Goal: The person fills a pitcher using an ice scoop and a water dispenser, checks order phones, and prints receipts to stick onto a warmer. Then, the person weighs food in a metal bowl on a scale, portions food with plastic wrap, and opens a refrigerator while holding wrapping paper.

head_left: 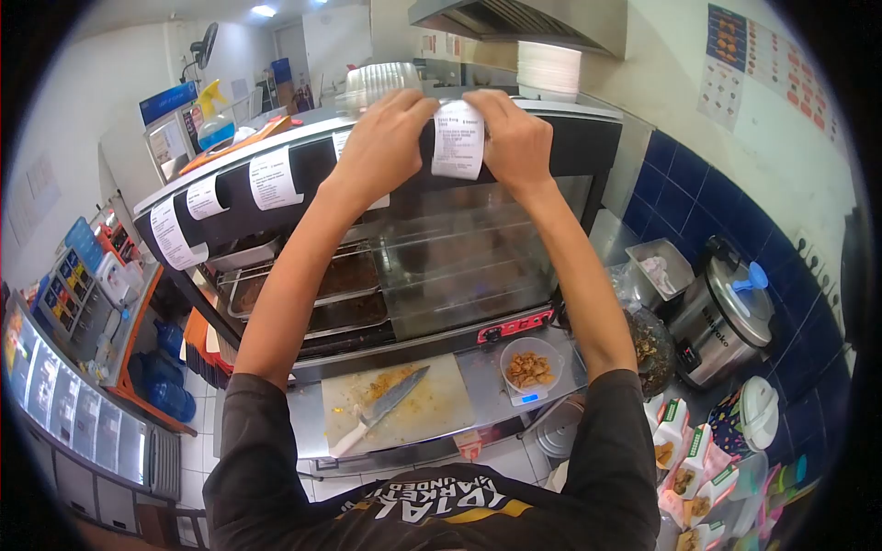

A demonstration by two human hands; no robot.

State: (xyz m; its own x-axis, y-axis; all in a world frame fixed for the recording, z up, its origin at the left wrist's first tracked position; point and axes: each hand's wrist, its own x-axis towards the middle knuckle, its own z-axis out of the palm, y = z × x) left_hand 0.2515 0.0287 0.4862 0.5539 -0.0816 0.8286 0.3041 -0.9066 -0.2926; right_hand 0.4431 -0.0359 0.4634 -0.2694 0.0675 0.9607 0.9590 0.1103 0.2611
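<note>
A printed paper receipt (457, 142) hangs over the top front edge of the glass-fronted food warmer (478, 248). At its upper left corner, my left hand (390, 138) is closed with fingertips pinched together. My right hand (513, 138) pinches the upper right corner, its fingers curled at the warmer's top edge. More receipts (276, 178) hang along the same edge to the left, one partly hidden behind my left hand. Inside the warmer, trays (344, 275) of dark food show behind the open left side.
Below the warmer, a knife (386, 404) lies on a crumb-strewn cutting board (446, 390). Beside it, a bowl of browned pieces (530, 369) sits on a digital scale (528, 399). A large steel cooker (721, 317) and filled food boxes (694, 450) are at right. Clear lids (381, 78) sit on top.
</note>
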